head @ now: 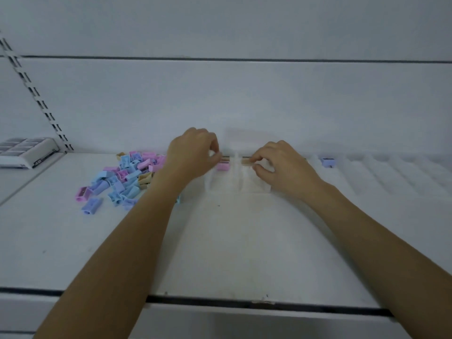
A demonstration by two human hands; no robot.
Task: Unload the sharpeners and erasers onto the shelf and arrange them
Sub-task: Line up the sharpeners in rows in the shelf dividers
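Observation:
A heap of small plastic sharpeners [124, 178] in pink, blue, lilac and beige lies on the white shelf [220, 241], left of centre. My left hand [193, 152] pinches a pink sharpener [222, 165] at the back of a clear divider lane. My right hand [281, 165] pinches a beige sharpener [247, 161] in the neighbouring lane. The two are separated by a clear plastic divider [236, 172]. One lilac sharpener [328, 162] sits alone further right, by the back wall.
Clear divider lanes [391, 174] run along the shelf's right part. A white boxed item [27, 152] stands at the far left on the adjoining shelf. A slotted upright rail [36, 94] slants up the back wall. The shelf's front edge [244, 303] is near me.

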